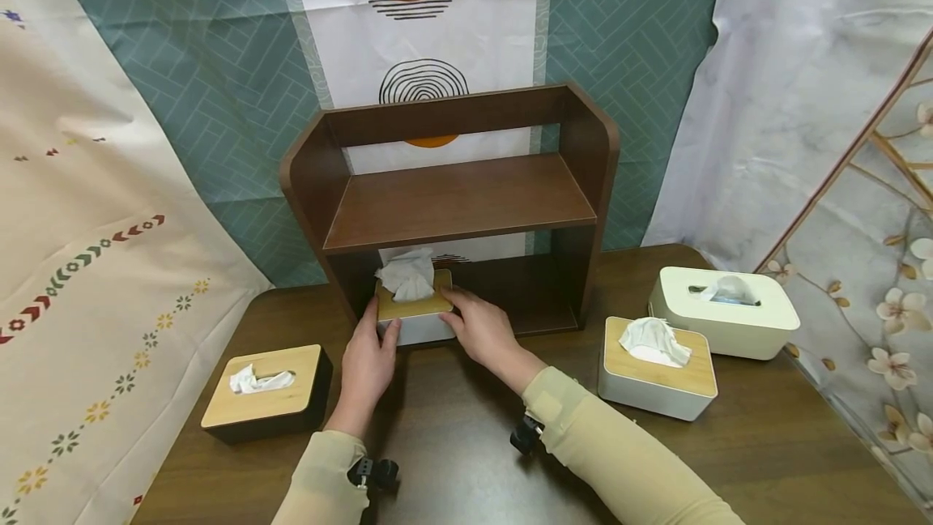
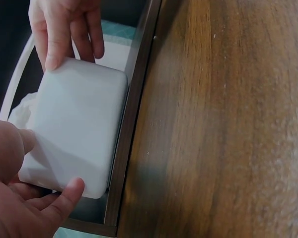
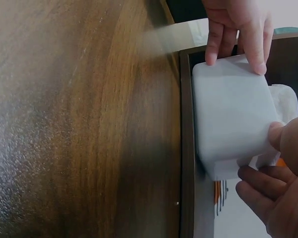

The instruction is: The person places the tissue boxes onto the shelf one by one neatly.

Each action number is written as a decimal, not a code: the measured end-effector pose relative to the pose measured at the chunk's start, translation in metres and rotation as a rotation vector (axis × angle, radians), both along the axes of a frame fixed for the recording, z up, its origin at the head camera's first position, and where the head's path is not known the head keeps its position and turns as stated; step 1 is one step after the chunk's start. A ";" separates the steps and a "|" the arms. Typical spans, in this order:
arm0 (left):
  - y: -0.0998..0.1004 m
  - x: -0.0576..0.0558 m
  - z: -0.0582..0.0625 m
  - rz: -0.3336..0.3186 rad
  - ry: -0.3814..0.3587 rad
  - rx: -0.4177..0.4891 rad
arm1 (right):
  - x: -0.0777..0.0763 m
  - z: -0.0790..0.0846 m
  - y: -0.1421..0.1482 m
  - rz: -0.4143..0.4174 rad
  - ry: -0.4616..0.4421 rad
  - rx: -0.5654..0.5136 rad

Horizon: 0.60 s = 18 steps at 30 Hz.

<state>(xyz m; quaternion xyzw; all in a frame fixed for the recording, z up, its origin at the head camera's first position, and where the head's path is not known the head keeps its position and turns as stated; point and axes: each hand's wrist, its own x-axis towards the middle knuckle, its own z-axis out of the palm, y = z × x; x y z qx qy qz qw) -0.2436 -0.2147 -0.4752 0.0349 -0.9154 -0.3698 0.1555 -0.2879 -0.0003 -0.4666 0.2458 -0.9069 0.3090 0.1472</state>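
Observation:
Both hands hold a white tissue box [image 1: 415, 329] with a light wooden lid and a tissue sticking up from its slot. It sits at the left end of the lower shelf of a dark brown two-tier rack [image 1: 466, 193]. My left hand [image 1: 369, 363] grips the box's left end, its thumb on the front face. At the opposite end, my right hand [image 1: 481, 326] holds the box with its thumb near the front right corner. In the left wrist view the box's plain front [image 2: 79, 124] faces the camera, close along the shelf's front edge.
A black tissue box with a wooden lid [image 1: 266, 391] lies on the table at left. At right stand a white box with a wooden lid [image 1: 656, 367] and, behind it, a larger cream tissue box [image 1: 722, 314]. Patterned curtains [image 1: 619, 39] hang behind the rack.

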 end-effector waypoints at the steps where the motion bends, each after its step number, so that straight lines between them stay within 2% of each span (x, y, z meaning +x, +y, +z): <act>1: 0.000 0.000 0.000 -0.002 0.000 0.000 | 0.000 0.000 0.000 -0.001 0.006 -0.001; 8: 0.001 0.000 0.001 -0.007 0.000 0.006 | 0.001 0.000 0.000 -0.001 0.023 -0.003; 18: 0.003 0.000 0.001 -0.011 0.007 0.008 | 0.001 -0.001 -0.001 -0.005 0.003 0.004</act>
